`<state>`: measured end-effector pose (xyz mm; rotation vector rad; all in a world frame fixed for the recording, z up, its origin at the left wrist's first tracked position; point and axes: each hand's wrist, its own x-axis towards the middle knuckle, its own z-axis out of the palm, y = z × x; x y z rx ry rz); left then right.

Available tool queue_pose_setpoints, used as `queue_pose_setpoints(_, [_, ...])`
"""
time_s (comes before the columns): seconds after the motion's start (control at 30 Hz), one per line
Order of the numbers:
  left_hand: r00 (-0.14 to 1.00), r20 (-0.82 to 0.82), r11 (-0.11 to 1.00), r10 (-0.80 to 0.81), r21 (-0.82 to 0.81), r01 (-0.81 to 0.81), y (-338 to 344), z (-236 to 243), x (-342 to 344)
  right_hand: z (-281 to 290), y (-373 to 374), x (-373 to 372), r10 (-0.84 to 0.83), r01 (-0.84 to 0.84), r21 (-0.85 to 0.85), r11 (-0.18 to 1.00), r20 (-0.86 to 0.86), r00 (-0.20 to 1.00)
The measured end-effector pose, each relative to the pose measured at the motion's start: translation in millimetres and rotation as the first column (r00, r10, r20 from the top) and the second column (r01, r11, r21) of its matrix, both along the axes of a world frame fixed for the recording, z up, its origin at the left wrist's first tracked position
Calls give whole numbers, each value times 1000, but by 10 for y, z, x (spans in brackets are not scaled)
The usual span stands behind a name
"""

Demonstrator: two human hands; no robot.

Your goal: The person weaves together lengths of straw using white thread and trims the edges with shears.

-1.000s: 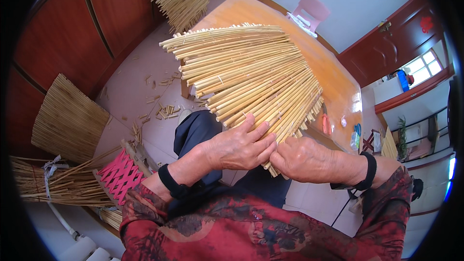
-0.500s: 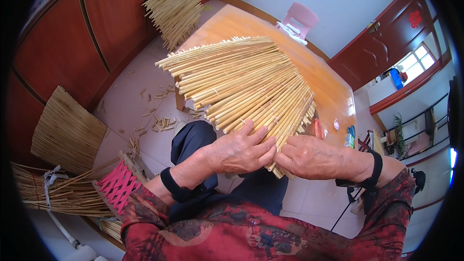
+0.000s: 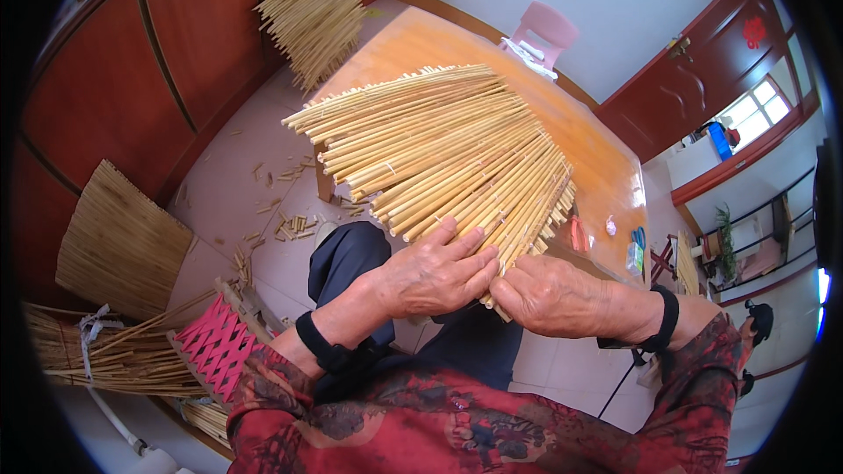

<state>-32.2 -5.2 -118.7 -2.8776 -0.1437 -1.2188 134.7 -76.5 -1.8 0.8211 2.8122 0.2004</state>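
A mat of straw-coloured stalks (image 3: pixel 439 149), tied in rows with thin thread, fans out over the table's near side and toward my lap. My left hand (image 3: pixel 433 276) grips its near edge, with fingers spread over the cut stalk ends and the thumb side hidden against the mat. At the mat's near right corner, my right hand (image 3: pixel 562 297) is closed, its curled fingers pressed to the outermost stalks beside my left fingertips. What the right fingers pinch is hidden.
The orange wooden table (image 3: pixel 606 175) holds blue-handled scissors (image 3: pixel 638 237) and a red-handled tool (image 3: pixel 577 233). Other stalk mats (image 3: pixel 123 237) lean on red cabinets (image 3: pixel 97 79). Stalk offcuts (image 3: pixel 294 226) litter the floor. A pink-laced stool (image 3: pixel 215 342) and bundled stalks (image 3: pixel 114 351) stand left.
My right wrist and forearm have shifted a little left and nearer my body, the hand still closed at the corner. The left hand and mat have barely moved.
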Motion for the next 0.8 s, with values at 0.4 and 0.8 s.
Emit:
queue_pose_setpoints(0.4, [991,127,999,42,-19,-40,244,352,110,304,-4,385,-278,439,107,892,-635,720])
queue_pose_setpoints(0.8, [698,628,837,345,-542,73,274,1187,54,17,-350,834,-266,653,103,751,-857,441])
